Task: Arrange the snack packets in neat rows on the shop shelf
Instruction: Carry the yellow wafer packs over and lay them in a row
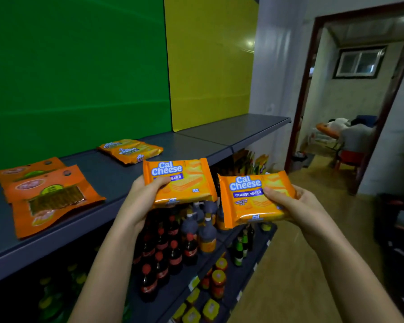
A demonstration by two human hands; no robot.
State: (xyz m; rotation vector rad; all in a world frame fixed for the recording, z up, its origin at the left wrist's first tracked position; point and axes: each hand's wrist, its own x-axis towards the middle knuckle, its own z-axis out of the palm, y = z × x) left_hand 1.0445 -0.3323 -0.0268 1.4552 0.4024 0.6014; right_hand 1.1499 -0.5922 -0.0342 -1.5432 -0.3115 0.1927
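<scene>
On the left of the grey shelf (117, 180) lie some orange pouches (49, 194) overlapping each other, and further along sits a small pile of Cal Cheese wafer packs (131, 150), so a few snacks are up there but not in tidy rows yet. The left hand (140, 201) pinches one Cal Cheese packet (180, 180) by its edge, just over the shelf front. The right hand (299, 208) pinches a second Cal Cheese packet (252, 197) out in the air, and I think both still need a spot.
</scene>
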